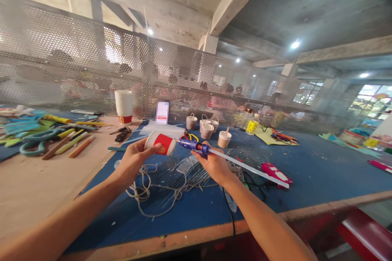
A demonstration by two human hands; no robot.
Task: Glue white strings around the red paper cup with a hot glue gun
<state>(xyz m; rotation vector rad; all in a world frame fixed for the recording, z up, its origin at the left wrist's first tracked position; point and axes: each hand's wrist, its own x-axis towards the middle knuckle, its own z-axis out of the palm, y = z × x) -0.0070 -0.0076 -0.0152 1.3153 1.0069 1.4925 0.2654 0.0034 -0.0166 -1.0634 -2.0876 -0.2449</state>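
My left hand (137,155) is closed around a red and white paper cup (163,143), which is tipped on its side. In my right hand (214,165) is a blue hot glue gun (193,145), its nozzle pointing left at the cup's end; whether they touch I cannot tell. A long whitish glue stick (251,168) runs out of the gun's back, down to the right. Beneath both hands, a tangle of cord (147,189) lies on the blue table surface (122,220). Yellow-handled scissors (192,137) lie just behind the gun, partly hidden.
Several small cord-handled cups (207,130) stand beyond my hands. A stack of paper cups (123,104) and a lit phone (162,112) are by the perforated screen (183,77). Pens and scissors (39,140) lie left; a pink object (275,173) lies right. People sit behind the screen.
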